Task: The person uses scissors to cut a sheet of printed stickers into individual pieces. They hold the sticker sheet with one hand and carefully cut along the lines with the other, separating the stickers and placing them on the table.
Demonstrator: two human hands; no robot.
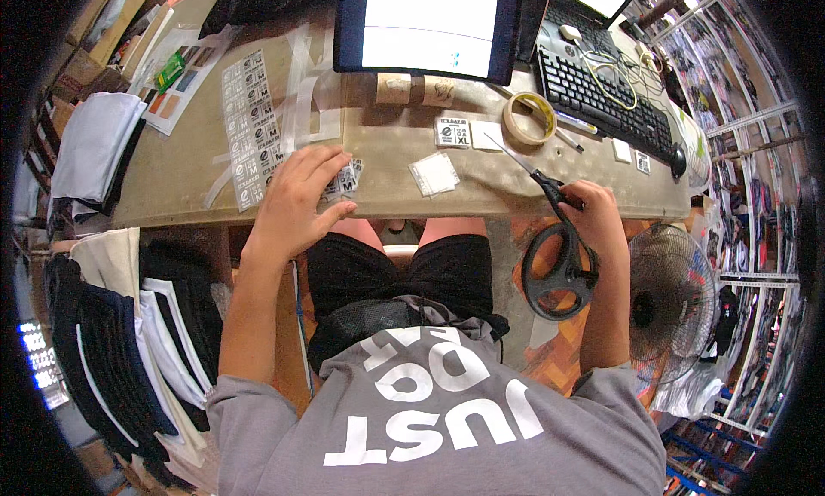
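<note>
My right hand (pixel 593 214) is closed around black-handled scissors (pixel 563 277) near their pivot. Their handle loops hang past the table's front edge, and the blades point up and to the left over the tabletop. At the left, my left hand (pixel 299 195) lies on the table with fingers stretched and thumb apart. Under and beside its fingertips are small printed labels (pixel 351 178). Long strips of printed label transfers (pixel 249 109) run up the table from this hand. A small stack of white label squares (pixel 435 174) sits between the hands.
Behind lie a printed label (pixel 452 132), a tape roll (pixel 529 119) and a pen (pixel 576 123). A tablet (pixel 425 27) stands at the back, beside a black keyboard (pixel 601 92). Folded garments (pixel 99 148) rest at the left; a fan (pixel 670 298) stands at the right.
</note>
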